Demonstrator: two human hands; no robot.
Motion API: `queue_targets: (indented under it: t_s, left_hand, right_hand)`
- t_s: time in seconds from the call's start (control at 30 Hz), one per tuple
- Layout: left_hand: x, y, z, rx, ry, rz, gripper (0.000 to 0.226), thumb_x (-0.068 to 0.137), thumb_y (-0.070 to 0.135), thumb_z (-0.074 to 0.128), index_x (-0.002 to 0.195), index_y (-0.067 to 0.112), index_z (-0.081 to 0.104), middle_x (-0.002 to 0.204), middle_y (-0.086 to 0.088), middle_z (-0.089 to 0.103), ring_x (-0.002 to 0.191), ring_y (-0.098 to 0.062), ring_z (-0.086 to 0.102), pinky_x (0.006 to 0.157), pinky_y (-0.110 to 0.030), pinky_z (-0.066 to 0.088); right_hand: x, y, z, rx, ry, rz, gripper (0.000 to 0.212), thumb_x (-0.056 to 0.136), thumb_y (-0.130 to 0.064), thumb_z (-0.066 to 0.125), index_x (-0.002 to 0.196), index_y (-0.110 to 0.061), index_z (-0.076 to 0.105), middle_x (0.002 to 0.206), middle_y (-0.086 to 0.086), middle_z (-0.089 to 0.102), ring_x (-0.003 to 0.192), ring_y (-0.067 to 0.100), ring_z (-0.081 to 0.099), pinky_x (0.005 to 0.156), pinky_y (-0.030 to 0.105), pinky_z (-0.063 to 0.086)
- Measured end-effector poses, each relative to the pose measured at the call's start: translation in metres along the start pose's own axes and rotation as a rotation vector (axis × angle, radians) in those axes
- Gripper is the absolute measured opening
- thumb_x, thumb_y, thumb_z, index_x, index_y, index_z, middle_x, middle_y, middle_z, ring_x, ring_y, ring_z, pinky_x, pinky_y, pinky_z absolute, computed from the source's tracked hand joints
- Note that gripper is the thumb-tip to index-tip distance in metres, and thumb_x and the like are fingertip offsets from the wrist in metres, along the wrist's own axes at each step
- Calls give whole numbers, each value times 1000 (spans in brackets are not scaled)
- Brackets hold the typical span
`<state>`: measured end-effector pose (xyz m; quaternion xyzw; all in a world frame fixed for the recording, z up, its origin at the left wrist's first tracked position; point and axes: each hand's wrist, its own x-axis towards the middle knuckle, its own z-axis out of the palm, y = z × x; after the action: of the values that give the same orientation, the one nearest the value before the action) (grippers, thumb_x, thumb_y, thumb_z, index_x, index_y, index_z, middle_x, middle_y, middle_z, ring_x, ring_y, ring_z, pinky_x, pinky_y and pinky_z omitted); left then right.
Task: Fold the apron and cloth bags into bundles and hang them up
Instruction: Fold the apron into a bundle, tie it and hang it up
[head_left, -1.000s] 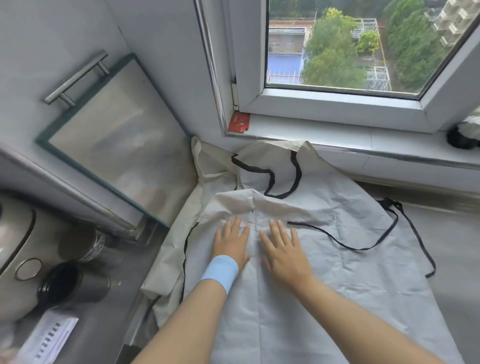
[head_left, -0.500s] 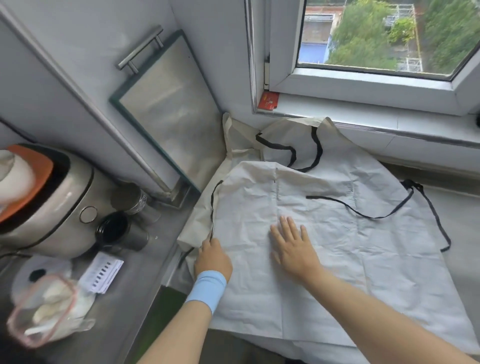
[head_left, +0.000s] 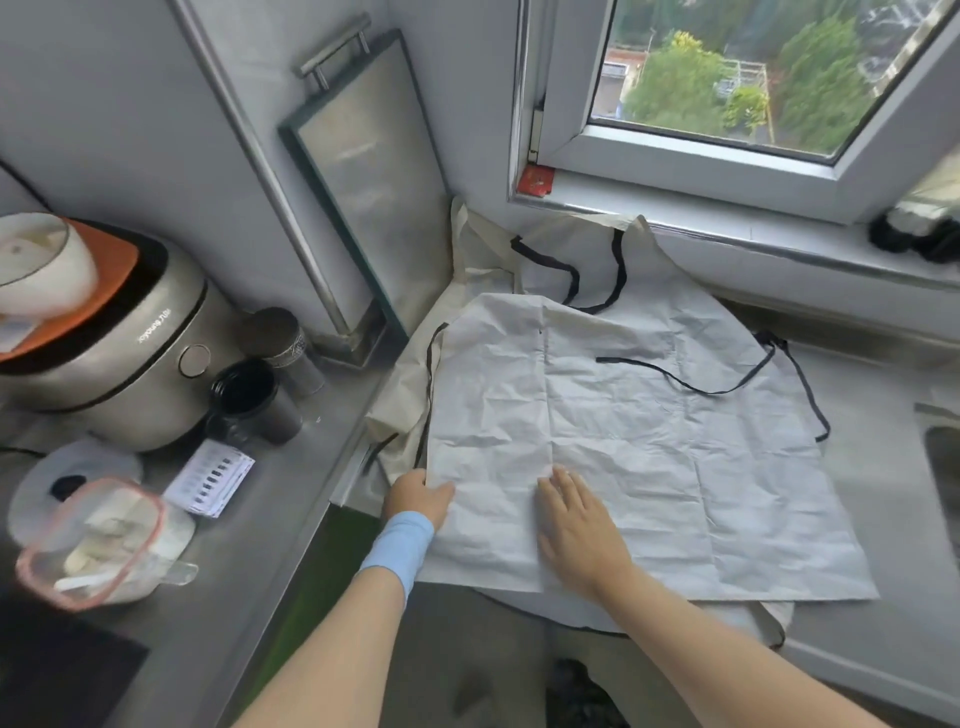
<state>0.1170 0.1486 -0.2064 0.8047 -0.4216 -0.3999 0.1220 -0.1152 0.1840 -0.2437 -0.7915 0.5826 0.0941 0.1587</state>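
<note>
A pale grey apron (head_left: 649, 441) with thin black straps (head_left: 696, 387) lies spread flat on the counter under the window. Beige cloth bags (head_left: 478, 260) lie partly beneath it, showing at its left and far edges. My left hand (head_left: 418, 499), with a light blue band on the wrist, grips the apron's left edge near the front corner. My right hand (head_left: 576, 519) rests flat on the apron, fingers apart, near its front middle.
A rice cooker (head_left: 114, 353), two dark cups (head_left: 249, 395), a card (head_left: 210, 478) and a lidded plastic container (head_left: 88, 545) stand on the steel counter at left. A steel tray (head_left: 363, 171) leans on the wall. The window sill (head_left: 727, 213) runs behind; a sink rim (head_left: 935, 441) is at right.
Both hands have slid back toward me along the apron. The left hand went to the apron's left edge and closed on it. The view has swung left, showing the rice cooker.
</note>
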Motion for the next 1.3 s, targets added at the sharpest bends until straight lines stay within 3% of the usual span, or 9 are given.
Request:
queue_targets:
  t_s: [0.13, 0.3, 0.53, 0.67, 0.77, 0.93, 1.03, 1.17, 1.3]
  left_hand:
    - [-12, -18, -11, -47, 12, -15, 11, 88, 21, 58, 79, 16, 60, 81, -5, 62, 82, -28, 59, 76, -27, 50]
    - [-11, -30, -23, 19, 83, -69, 18, 93, 19, 47, 100, 13, 62, 107, -10, 65, 96, -30, 62, 81, -30, 50]
    - [23, -22, -38, 297, 102, 79, 31, 94, 26, 53, 123, 22, 58, 130, -3, 53, 110, -28, 58, 89, -36, 48]
    - [33, -24, -36, 478, 90, 70, 17, 89, 17, 51, 98, 18, 65, 112, -7, 57, 85, -29, 56, 82, -37, 54]
    - [35, -26, -40, 505, 65, 56, 20, 88, 15, 49, 88, 17, 68, 97, -8, 63, 76, -29, 55, 76, -35, 55]
    - [28, -30, -55, 171, 107, 98, 12, 87, 34, 56, 84, 32, 68, 90, 6, 66, 82, -22, 62, 75, -31, 54]
    - [15, -17, -61, -89, 24, 186, 4, 81, 35, 66, 79, 33, 68, 85, 10, 68, 83, -17, 64, 80, -28, 53]
    - [0, 6, -52, -103, -93, 239, 12, 86, 32, 63, 89, 26, 73, 93, 6, 71, 87, -16, 63, 86, -29, 52]
    - [0, 13, -30, 173, -162, 119, 31, 91, 22, 53, 122, 21, 59, 128, -5, 59, 113, -26, 57, 97, -30, 47]
  right_hand:
    - [-15, -3, -3, -77, 47, 45, 44, 85, -33, 38, 125, -16, 48, 145, 13, 40, 127, 37, 43, 89, 46, 41]
    - [17, -39, -36, -87, 83, 7, 35, 87, -18, 40, 118, -13, 55, 134, 11, 46, 113, 32, 49, 88, 40, 42]
    - [101, -109, -81, 550, -43, 128, 38, 97, -32, 46, 132, -19, 55, 124, 5, 64, 114, 27, 58, 89, 34, 46]
    - [128, -132, -71, 715, -176, 178, 29, 95, -34, 48, 97, -12, 66, 89, 8, 70, 83, 30, 68, 79, 36, 56]
    - [130, -142, -57, 726, -216, 197, 34, 96, -35, 50, 72, -12, 58, 68, 7, 64, 71, 28, 65, 65, 31, 49]
    - [127, -147, -56, 951, -205, 319, 45, 88, -44, 58, 84, -1, 71, 72, 9, 73, 64, 26, 67, 59, 29, 55]
    - [118, -141, -74, 1150, -217, 344, 36, 88, -39, 64, 82, -4, 72, 72, 11, 68, 52, 22, 51, 38, 19, 33]
    - [100, -102, -89, 1143, -31, 401, 19, 88, -22, 63, 82, -7, 72, 69, 13, 70, 48, 21, 49, 39, 21, 35]
    - [76, -31, -83, 855, 82, 544, 25, 93, -22, 58, 90, -3, 74, 71, 7, 73, 68, 25, 63, 69, 36, 54]
